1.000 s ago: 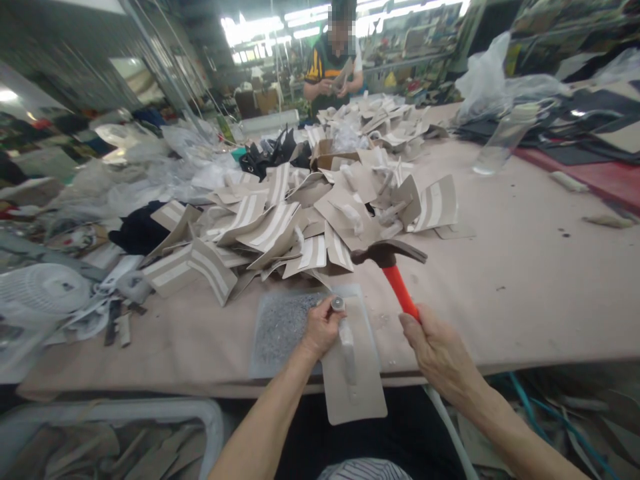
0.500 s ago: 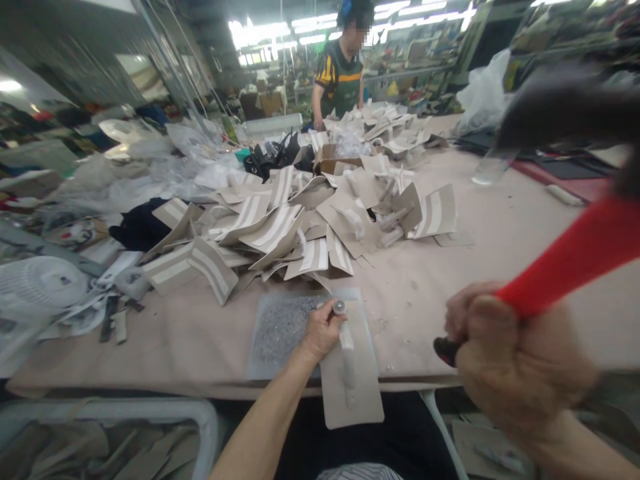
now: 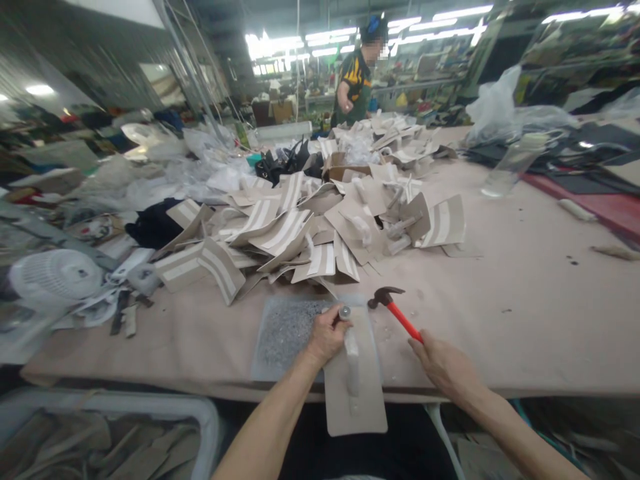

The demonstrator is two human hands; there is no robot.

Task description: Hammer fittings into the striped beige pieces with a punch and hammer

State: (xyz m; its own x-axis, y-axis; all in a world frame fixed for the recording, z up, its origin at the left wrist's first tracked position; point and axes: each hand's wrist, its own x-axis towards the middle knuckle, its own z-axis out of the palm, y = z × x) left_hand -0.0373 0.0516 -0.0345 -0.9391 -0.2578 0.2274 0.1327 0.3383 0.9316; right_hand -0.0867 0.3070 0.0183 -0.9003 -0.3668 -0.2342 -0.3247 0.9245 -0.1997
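Note:
My left hand (image 3: 326, 333) is closed, its fingers pinching an upright metal punch (image 3: 345, 311) with a round, flat top. The punch stands near the upper end of a beige panel (image 3: 360, 410), which has a plastic-wrapped handle strap (image 3: 352, 363) along its middle. Under the panel's upper part lies a scuffed grey pad (image 3: 280, 333); the panel's lower end hangs past the table edge. My right hand (image 3: 443, 360) grips a claw hammer (image 3: 403, 321) by its red handle. The hammer's dark head is low over the table, right of the punch and apart from it.
A heap of beige panels (image 3: 280, 230) with white stripes covers the table (image 3: 500, 300) beyond the pad. To the left stands a white fan (image 3: 56, 275), above a bin (image 3: 200, 413) of panels. A clear bottle (image 3: 510, 167) is at right. Another person (image 3: 353, 87) stands behind the heap.
The hammer has come down from high at the right to beside the pad. My left hand, the punch and the panel keep their places. The other person has raised a forearm.

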